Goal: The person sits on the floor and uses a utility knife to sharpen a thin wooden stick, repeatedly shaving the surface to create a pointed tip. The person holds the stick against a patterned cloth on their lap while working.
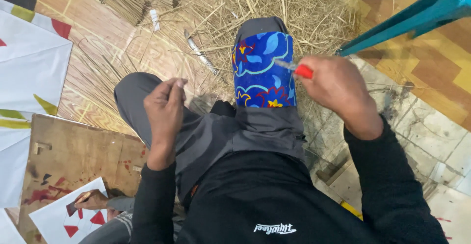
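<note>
My right hand (338,94) grips a small knife with a red handle (303,71); its blade points left over a blue flowered cloth (263,69) wrapped on my raised knee. My left hand (165,110) is pinched shut above my other leg; a thin stick may be between the fingers, too fine to be sure. Both arms wear black sleeves.
A pile of dry straw and thin sticks (255,8) covers the floor ahead. White kite paper (29,67) lies left, a cardboard sheet (73,150) below it. Another person's hand (91,200) works at lower left. A teal plastic chair leg (402,20) stands upper right.
</note>
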